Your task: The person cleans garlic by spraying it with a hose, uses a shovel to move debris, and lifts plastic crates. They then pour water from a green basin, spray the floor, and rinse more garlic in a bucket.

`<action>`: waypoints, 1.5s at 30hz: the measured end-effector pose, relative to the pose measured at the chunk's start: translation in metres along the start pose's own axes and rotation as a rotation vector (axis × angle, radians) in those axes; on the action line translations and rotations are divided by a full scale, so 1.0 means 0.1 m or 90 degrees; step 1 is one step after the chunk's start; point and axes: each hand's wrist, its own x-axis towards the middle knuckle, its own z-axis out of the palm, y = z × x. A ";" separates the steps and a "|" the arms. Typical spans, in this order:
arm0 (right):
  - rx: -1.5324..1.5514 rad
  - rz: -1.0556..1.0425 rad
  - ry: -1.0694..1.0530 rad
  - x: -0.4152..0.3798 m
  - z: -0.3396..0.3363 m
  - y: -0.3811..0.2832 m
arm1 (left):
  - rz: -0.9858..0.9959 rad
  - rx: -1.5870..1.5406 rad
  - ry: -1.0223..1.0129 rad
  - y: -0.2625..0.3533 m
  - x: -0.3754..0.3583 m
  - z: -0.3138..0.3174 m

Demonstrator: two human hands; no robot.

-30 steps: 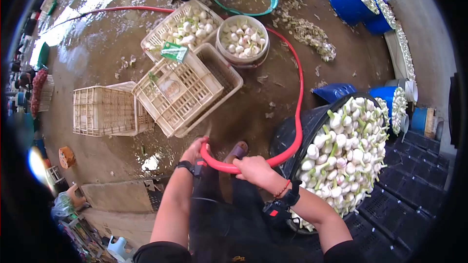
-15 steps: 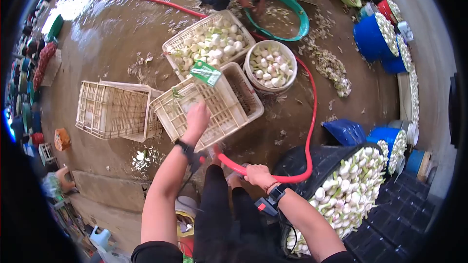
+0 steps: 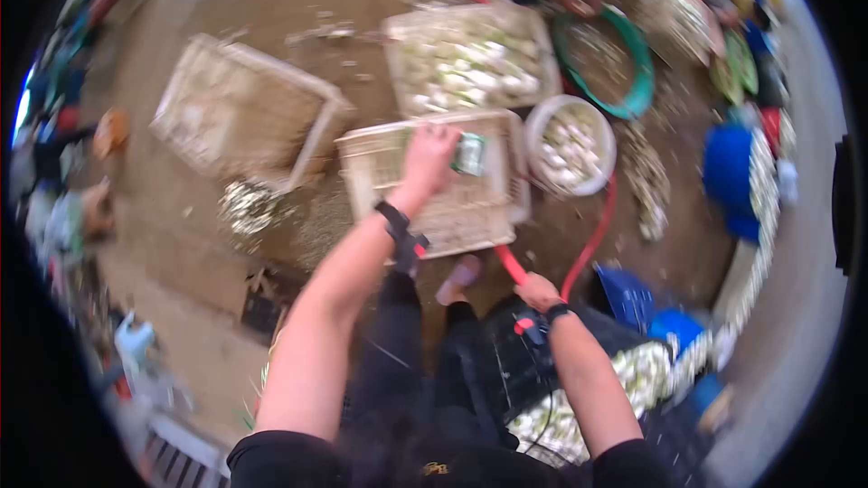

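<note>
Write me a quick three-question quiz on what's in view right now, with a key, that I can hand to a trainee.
1. Which hand grips the red hose?

2. True or false: the white bucket is empty.

3. Multiple choice: where does the green packet lie?
A: in the teal basin
B: on the pale crate, beside the left hand
C: in the white bucket

Key:
1. The right hand.
2. False; it holds white bulbs.
3. B.
</note>
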 end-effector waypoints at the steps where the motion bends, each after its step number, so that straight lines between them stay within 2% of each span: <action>1: 0.087 0.016 0.047 -0.05 -0.08 0.03 | -0.079 -0.046 -0.002 -0.02 -0.20 -0.14; 2: 0.074 0.002 0.011 -0.17 -0.27 -0.04 | -0.087 -0.080 0.135 -0.08 -0.49 -0.18; 3: 0.138 0.061 -0.062 -0.08 -0.30 0.02 | -0.165 -0.101 0.162 -0.19 -0.81 -0.21; 4: 0.077 0.057 -0.054 -0.30 -0.52 -0.21 | -0.240 -0.086 0.200 -0.20 -1.13 -0.40; 5: 0.025 0.019 -0.050 0.23 -0.30 0.28 | -0.337 -0.091 0.227 -0.24 -1.48 -0.56; 6: -0.070 -0.107 -0.035 0.28 -0.33 0.43 | -0.423 -0.116 0.253 -0.23 -1.84 -0.67; 7: -0.104 -0.150 -0.087 0.38 -0.43 0.54 | -0.542 -0.158 0.285 -0.22 -2.21 -0.79; 9: -0.028 0.006 -0.166 0.12 -0.65 0.39 | -0.694 -0.148 0.392 -0.03 -2.98 -1.08; 11: -0.070 -0.027 -0.210 0.09 -0.78 0.43 | -0.828 -0.060 0.539 0.24 -3.85 -1.11; 13: -0.159 0.009 -0.329 0.81 -0.88 0.83 | -0.947 -0.057 0.741 0.88 -4.47 -1.26; 14: -0.168 0.008 -0.319 0.66 -0.95 0.77 | -1.027 -0.053 0.825 1.10 -4.81 -1.12; 16: -0.179 -0.014 -0.297 0.50 -0.90 0.65 | -0.968 -0.355 1.131 1.85 -5.20 -1.08; 17: -0.188 -0.032 -0.292 0.45 -0.87 0.58 | -0.900 -0.530 1.266 2.22 -5.34 -1.01; 19: -0.203 -0.069 -0.289 0.37 -0.84 0.47 | -0.919 -0.665 1.352 2.94 -5.61 -0.94; 21: -0.212 -0.098 -0.286 0.31 -0.86 0.37 | -0.899 -0.603 1.482 3.55 -5.80 -1.00; 23: -0.220 -0.119 -0.281 0.25 -0.91 0.31 | -0.776 -0.435 1.582 4.04 -6.07 -1.17; 24: -0.219 -0.126 -0.273 0.20 -0.95 0.27 | -0.716 -0.137 1.634 4.09 -6.41 -1.15; 25: -0.215 -0.133 -0.266 0.17 -0.99 0.25 | -0.747 0.054 1.589 4.32 -6.58 -1.38; 26: -0.212 -0.140 -0.257 0.14 -1.00 0.23 | -0.697 0.227 1.558 4.50 -6.76 -1.64; 27: -0.203 -0.144 -0.251 0.12 -1.03 0.22 | -0.733 0.433 1.462 4.68 -6.92 -1.94; 29: -0.188 -0.153 -0.236 0.08 -1.08 0.21 | -1.160 0.746 1.250 4.98 -7.25 -2.44; 31: -0.172 -0.155 -0.222 0.02 -1.13 0.24 | -1.315 0.999 0.990 5.07 -7.75 -2.64; 34: -0.145 -0.156 -0.194 -0.02 -1.24 0.31 | -1.457 0.989 0.865 5.11 -7.96 -2.74; 35: -0.134 -0.153 -0.182 -0.03 -1.28 0.37 | -1.495 0.915 0.858 5.07 -8.12 -2.67; 36: -0.121 -0.149 -0.173 -0.03 -1.32 0.48 | -1.511 0.982 0.757 4.99 -8.43 -2.49; 37: -0.116 -0.148 -0.161 0.01 -1.41 0.62 | -1.551 0.708 0.812 5.00 -8.75 -2.39; 38: -0.105 -0.138 -0.147 0.01 -1.53 0.84 | -1.449 0.571 0.827 4.98 -8.99 -2.22; 39: -0.100 -0.127 -0.133 -0.03 -1.62 1.04 | -1.507 0.531 0.545 4.86 -9.71 -2.00; 40: -0.105 -0.115 -0.123 -0.06 -1.68 1.24 | -1.450 0.547 0.667 4.79 -10.24 -1.65; 41: -0.103 -0.106 -0.114 -0.09 -1.71 1.38 | -1.431 0.394 0.886 4.77 -10.26 -1.66; 43: -0.092 -0.083 -0.091 -0.16 -1.76 1.59 | -1.529 0.732 0.635 4.63 -10.10 -1.78; 44: -0.075 -0.072 -0.082 -0.16 -1.75 1.63 | -1.516 0.926 0.600 4.54 -9.65 -1.89; 45: -0.050 -0.058 -0.072 -0.19 -1.72 1.65 | -1.524 1.012 0.584 4.40 -8.40 -2.18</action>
